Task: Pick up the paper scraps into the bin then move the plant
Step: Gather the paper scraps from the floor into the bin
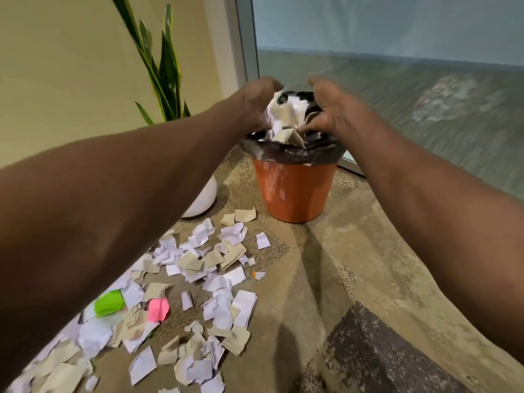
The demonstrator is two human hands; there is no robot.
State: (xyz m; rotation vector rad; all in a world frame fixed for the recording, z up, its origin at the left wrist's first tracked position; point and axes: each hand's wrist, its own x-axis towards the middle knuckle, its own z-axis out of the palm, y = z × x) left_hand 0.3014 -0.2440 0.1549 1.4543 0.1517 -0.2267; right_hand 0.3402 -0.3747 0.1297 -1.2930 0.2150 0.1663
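Both hands are over the orange bin (293, 191), which stands on the carpet by the glass wall and has a dark bag (295, 154) folded over its rim. The left hand (255, 106) and the right hand (334, 112) cup a bundle of white and brown paper (279, 120) between them, right above the bin's mouth. The fingers of both look curled round the bundle, though the hands are blurred and I can't be sure whether they are gripping or just letting go; a few pieces seem to be dropping in already.

So the clearing is under way but, by my reckoning, far from done. A large spread of paper scraps (198, 268) lies on the floor between the person and the bin, white and brown mostly, with a green piece (109, 303) and a pink one (158, 309) among them. Several more handfuls look likely.

The plant (161, 66), tall and spear-leaved in a round white pot (202, 199), stands against the wall just left of the bin, and it hasn't been moved yet as far as I can judge. The left forearm hides most of the pot. Scraps lie close up to its base, so those want gathering before the pot is shifted. Nothing else blocks the way to the bin.
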